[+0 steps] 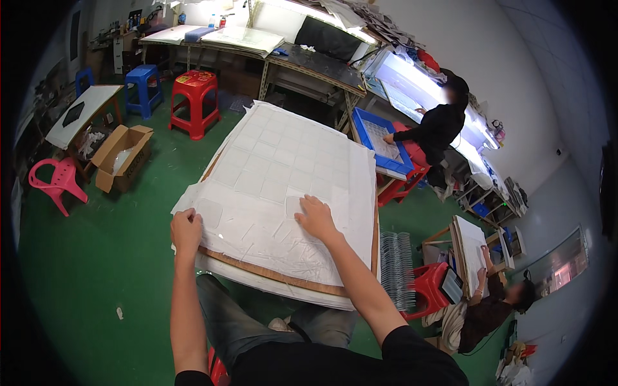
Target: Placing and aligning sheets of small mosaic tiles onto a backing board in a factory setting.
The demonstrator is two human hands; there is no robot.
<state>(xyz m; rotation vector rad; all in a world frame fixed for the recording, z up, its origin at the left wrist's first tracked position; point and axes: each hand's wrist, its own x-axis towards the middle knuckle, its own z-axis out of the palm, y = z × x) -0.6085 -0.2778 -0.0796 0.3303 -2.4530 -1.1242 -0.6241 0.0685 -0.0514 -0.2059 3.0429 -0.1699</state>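
Note:
In front of me a board covered with thin white sheeting (264,228) carries rows of clear, flat square panels (257,149). My right hand (315,217) lies on the sheeting with fingers spread, over a clear panel with rounded corners (293,204). At the board's left corner my left hand (187,230) is closed, its fingertips pressed together. Right beside those fingertips is another clear rounded panel (211,212). Whether they pinch that panel or the sheeting's edge is hidden. Wrinkles run through the sheeting between my hands.
A wire rack (397,270) stands right of the board, by a red stool (430,289). Beyond it, a person (492,309) works at a small table. At back right another person (438,122) reaches into a blue tray (365,132). An open cardboard box (123,157) sits at left.

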